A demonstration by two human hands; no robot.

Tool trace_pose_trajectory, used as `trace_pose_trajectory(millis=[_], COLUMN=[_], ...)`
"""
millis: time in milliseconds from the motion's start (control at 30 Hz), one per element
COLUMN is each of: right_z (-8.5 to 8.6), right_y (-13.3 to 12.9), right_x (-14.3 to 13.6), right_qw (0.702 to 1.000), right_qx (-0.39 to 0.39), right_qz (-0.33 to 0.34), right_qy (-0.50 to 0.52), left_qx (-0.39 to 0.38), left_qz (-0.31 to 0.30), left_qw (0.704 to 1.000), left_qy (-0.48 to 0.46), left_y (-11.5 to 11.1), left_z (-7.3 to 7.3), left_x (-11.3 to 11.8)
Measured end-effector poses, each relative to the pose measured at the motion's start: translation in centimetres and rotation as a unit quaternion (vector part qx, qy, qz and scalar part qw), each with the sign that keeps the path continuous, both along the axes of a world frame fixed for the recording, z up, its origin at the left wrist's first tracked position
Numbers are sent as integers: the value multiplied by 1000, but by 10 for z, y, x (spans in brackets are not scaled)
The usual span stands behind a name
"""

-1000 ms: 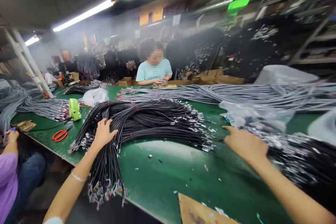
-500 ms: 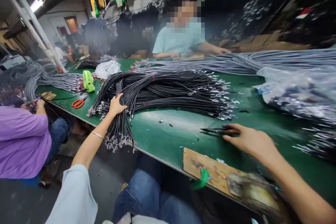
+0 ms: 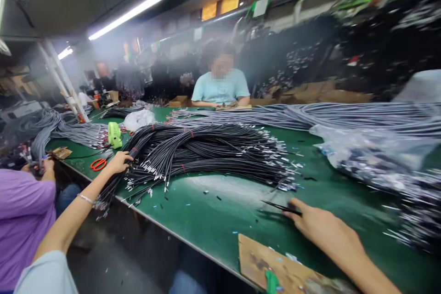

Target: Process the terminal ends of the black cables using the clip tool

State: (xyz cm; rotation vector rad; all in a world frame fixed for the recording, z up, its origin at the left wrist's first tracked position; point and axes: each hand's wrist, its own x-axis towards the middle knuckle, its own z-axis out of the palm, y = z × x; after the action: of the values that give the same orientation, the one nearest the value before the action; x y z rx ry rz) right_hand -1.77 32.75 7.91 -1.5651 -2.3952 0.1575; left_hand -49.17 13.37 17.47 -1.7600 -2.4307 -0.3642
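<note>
Bundles of black cables tied with red bands lie across the green table, their white and silver ends pointing mostly right. At the left end of the pile, my left hand grips a bundle of black cables whose ends hang over the table's front edge. My right hand is closed on dark scissors, which point left just above the tabletop, in front of the cable ends.
Orange-handled scissors and a green fan are at the left. A wooden board lies at the front edge. Plastic-wrapped parts stand right, grey cables behind. One person sits opposite, another at left.
My left hand has moved left with the bundle, swinging its hanging ends leftward. My right hand still holds the scissors, now seen more edge-on. The camera view has tilted up.
</note>
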Motion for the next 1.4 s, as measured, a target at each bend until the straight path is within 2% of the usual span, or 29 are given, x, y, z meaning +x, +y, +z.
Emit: trace_pose_trajectory(millis=[67,133,267,367,467,567,633,700,767,867,933,967,1033,1133,1200,1267,1333,1400], right_z=[6,13,22,26,27,28,28,28,28,28,27,26,23,19,19,25,36,49], right_y=[-4,-7,-10,-10,-7,-4,-4,-3,-3,-4,-4,-4,-4,-2,0,1,1,1], right_x=[-2,-4,-2,2,6,9,11,12,13,13,13,13,12,12,11,9,4,-3], right_qw=[999,998,997,998,998,998,998,998,997,998,998,998,998,997,997,996,994,991], right_qx=[-29,-47,-53,-48,-44,-40,-40,-43,-46,-49,-50,-52,-59,-70,-67,-56,-38,-16], right_qz=[5,5,-7,-10,-2,12,19,23,26,27,24,21,10,-17,-29,-30,-28,-26], right_qy=[-24,-41,-51,-47,-43,-44,-47,-50,-50,-42,-33,-27,-14,12,36,65,96,128], left_qx=[17,38,67,82,92,97,99,100,96,80,68,62,44,13,26,53,77,86], left_qz=[-1,-15,-57,-43,-12,-7,-23,-55,-90,-137,-146,-146,-140,-172,-197,-216,-233,-255], left_qw=[1000,998,994,993,993,991,989,986,981,974,973,974,978,980,978,974,969,963], left_qy=[21,37,58,68,78,91,106,125,145,163,166,163,151,102,70,43,12,-22], left_y=[16,47,131,186,212,209,196,176,151,112,89,79,62,44,40,45,61,85], left_z=[2,5,11,9,2,0,9,29,56,95,106,104,85,32,-5,-35,-55,-67], left_x=[6,21,67,104,130,144,149,151,146,122,101,91,78,83,102,130,161,193])
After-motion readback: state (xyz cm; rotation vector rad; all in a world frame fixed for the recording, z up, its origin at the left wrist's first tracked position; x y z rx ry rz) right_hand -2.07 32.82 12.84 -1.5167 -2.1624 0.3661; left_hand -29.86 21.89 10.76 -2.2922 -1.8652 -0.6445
